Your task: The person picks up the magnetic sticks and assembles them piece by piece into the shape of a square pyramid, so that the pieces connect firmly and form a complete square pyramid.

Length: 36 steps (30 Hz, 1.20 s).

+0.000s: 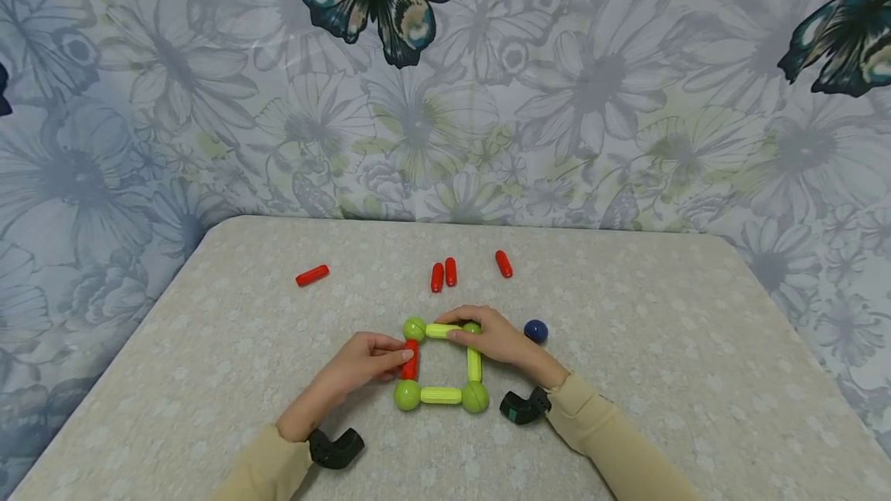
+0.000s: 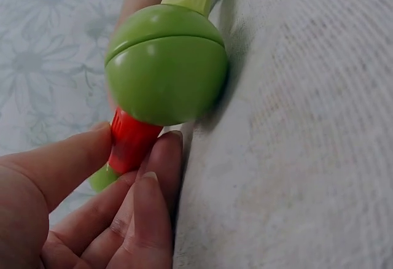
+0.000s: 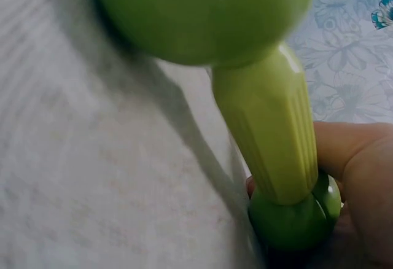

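Observation:
A square frame of green balls and rods lies on the table. Its left side is a red rod point(image 1: 411, 360), which my left hand point(image 1: 358, 366) pinches between thumb and fingers. The left wrist view shows the red rod point(image 2: 132, 139) meeting the near-left green ball point(image 2: 169, 66). My right hand point(image 1: 496, 336) grips the far yellow-green rod point(image 1: 440, 330) beside the far-right green ball point(image 1: 472, 327), which it partly covers. Another yellow-green rod point(image 1: 474, 366) forms the right side, running to the near-right ball point(image 1: 475, 397). The near rod point(image 1: 442, 395) joins both near balls. At the far-left corner sits a green ball point(image 1: 414, 328).
A dark blue ball point(image 1: 536, 331) lies right of my right hand. Farther back are loose red rods: one at left point(image 1: 312, 276), a pair point(image 1: 437, 277) in the middle, and one at right point(image 1: 504, 264). A patterned cloth point(image 1: 418, 138) hangs behind the table point(image 1: 661, 331).

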Available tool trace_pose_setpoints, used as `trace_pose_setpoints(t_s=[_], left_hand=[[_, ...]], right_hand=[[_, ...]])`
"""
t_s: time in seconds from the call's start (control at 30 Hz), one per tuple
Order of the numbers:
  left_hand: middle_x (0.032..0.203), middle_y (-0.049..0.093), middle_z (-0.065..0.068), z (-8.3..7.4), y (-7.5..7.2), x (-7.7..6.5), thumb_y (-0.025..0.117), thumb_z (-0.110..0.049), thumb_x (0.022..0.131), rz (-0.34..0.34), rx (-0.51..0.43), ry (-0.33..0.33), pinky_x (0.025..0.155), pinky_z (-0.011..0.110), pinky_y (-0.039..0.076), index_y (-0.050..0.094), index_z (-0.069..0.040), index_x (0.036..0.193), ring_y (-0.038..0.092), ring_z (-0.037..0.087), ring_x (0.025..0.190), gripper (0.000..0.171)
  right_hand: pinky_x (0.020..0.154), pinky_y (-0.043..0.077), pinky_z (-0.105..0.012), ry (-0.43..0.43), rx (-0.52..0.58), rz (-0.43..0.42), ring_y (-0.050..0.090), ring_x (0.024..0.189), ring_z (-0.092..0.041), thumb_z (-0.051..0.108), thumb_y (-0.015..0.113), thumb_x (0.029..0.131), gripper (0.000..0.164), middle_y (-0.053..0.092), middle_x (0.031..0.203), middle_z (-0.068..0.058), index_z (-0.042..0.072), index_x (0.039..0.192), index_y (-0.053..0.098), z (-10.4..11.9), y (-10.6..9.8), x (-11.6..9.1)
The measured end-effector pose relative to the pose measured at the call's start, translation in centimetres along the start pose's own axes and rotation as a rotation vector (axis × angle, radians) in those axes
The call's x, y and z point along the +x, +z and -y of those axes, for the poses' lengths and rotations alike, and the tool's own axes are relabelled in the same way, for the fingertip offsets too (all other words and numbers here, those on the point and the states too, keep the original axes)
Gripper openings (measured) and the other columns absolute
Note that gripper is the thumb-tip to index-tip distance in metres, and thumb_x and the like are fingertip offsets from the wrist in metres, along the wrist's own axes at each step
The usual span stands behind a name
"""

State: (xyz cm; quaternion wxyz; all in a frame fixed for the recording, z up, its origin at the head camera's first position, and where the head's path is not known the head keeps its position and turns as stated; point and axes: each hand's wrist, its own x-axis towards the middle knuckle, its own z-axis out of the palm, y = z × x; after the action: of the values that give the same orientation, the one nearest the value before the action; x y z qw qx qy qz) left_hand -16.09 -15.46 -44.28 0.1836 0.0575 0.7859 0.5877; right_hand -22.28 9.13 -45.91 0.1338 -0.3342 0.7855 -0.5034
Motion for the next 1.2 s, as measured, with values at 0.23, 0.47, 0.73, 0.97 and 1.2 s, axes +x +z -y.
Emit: trace_pose_setpoints(t_s=[0.23, 0.47, 0.73, 0.97, 1.2], left_hand=[[0.081, 0.068, 0.007, -0.1, 0.2, 0.0, 0.066, -0.023, 0.089, -0.015, 0.002, -0.005, 0.065, 0.030, 0.051, 0.066, 0.009, 0.105, 0.062, 0.017, 0.073, 0.036], [0.089, 0.068, 0.011, -0.3, -1.0, 0.0, 0.063, -0.022, 0.091, 0.047, 0.012, 0.020, 0.070, 0.034, 0.052, 0.062, 0.010, 0.111, 0.065, 0.021, 0.079, 0.038], [0.107, 0.063, 0.018, -0.3, -7.3, 0.4, 0.062, -0.017, 0.093, -0.189, 0.111, 0.182, 0.080, 0.028, 0.048, 0.059, 0.008, 0.118, 0.061, 0.019, 0.093, 0.036], [0.129, 0.047, 0.024, 1.0, -12.1, 2.7, 0.063, -0.016, 0.092, -0.529, 0.321, 0.185, 0.091, 0.046, 0.040, 0.050, 0.002, 0.130, 0.044, 0.036, 0.115, 0.044], [0.117, 0.050, 0.031, 1.7, -13.9, 4.6, 0.066, -0.011, 0.087, -0.466, 0.589, 0.054, 0.082, 0.052, 0.044, 0.052, 0.008, 0.123, 0.049, 0.043, 0.102, 0.043]], right_hand=[[0.090, 0.042, -0.033, -0.008, 0.025, 0.014, 0.054, 0.105, -0.013, 0.016, 0.059, 0.094, 0.023, 0.062, 0.112, 0.005, 0.014, 0.116, 0.066, -0.2, -0.2, 0.0], [0.091, 0.042, -0.035, 0.003, 0.020, 0.009, 0.055, 0.105, -0.017, 0.009, 0.059, 0.093, 0.025, 0.063, 0.113, -0.002, 0.007, 0.117, 0.065, 1.0, -0.4, -0.1], [0.090, 0.042, -0.034, 0.016, 0.031, 0.020, 0.055, 0.104, -0.024, 0.003, 0.057, 0.093, 0.025, 0.062, 0.113, -0.012, -0.002, 0.116, 0.063, 3.4, -0.3, -0.9], [0.089, 0.041, -0.032, 0.029, 0.023, 0.025, 0.054, 0.104, -0.023, 0.003, 0.057, 0.093, 0.025, 0.062, 0.113, -0.011, -0.002, 0.117, 0.063, 3.4, -0.4, -1.0], [0.089, 0.042, -0.030, 0.009, 0.026, 0.027, 0.054, 0.105, -0.024, 0.003, 0.057, 0.093, 0.025, 0.062, 0.113, -0.011, -0.002, 0.117, 0.062, 3.3, -0.5, -0.8]])
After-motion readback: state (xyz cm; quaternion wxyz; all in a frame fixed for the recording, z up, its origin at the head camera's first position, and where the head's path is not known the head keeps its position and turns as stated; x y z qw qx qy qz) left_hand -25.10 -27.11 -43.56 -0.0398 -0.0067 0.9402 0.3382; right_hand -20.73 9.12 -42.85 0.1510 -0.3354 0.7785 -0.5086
